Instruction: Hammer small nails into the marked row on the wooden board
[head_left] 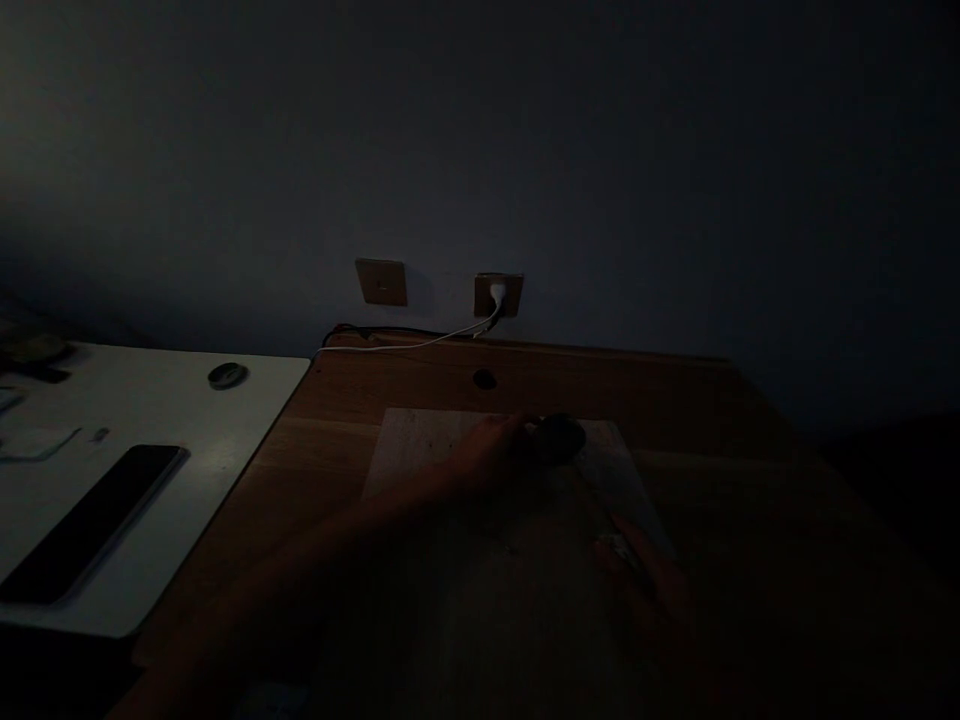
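Observation:
The light is very dim, so details are hard to make out. A dark round object (pixel 559 439) is over the far part of a pale board (pixel 401 440). Against its left side, my left hand (pixel 487 450) has its fingers curled onto it. Nearer to me and to the right, my right hand (pixel 649 575) is closed around a slim, long tool (pixel 596 503) whose tip points up and left toward the round object. A small whitish patch shows by the right fingers. The tool's exact kind is lost in the dark.
Under the board is a wooden desk (pixel 300 450) with a round hole (pixel 485 379). At left, a white table (pixel 225 440) bears a black phone-like slab (pixel 97 525) and a small round lid (pixel 227 375). A white cable (pixel 405 346) runs to a wall socket (pixel 512 297).

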